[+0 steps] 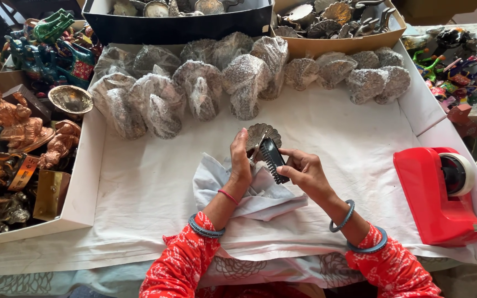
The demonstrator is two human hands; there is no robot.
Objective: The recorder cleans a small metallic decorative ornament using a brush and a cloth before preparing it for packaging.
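The silver fan-shaped ornament point(261, 135) sits upright above the middle of the desk, gripped in the left hand point(241, 160), whose fingers curl closed around its base; the right hand point(303, 170) is closed on a small dark brush point(274, 160), its bristles touching the ornament's lower edge; both wrists wear blue bangles, the sleeves red and patterned. Directly beneath the hands lies a crumpled white cloth point(249, 193), resting on the white sheet point(150, 187) that covers the desk; bare sheet spreads to the left of the cloth and to the right as far as the red tape dispenser point(437, 193), which stands near the right edge. On the left, past a white cardboard border, copper-coloured figurines point(12, 127) crowd together. Farther back, a row of ornaments wrapped in clear plastic point(205, 83) runs across the sheet, well apart from the hands; behind it two open boxes point(178, 25) of unwrapped metal pieces line the far edge.
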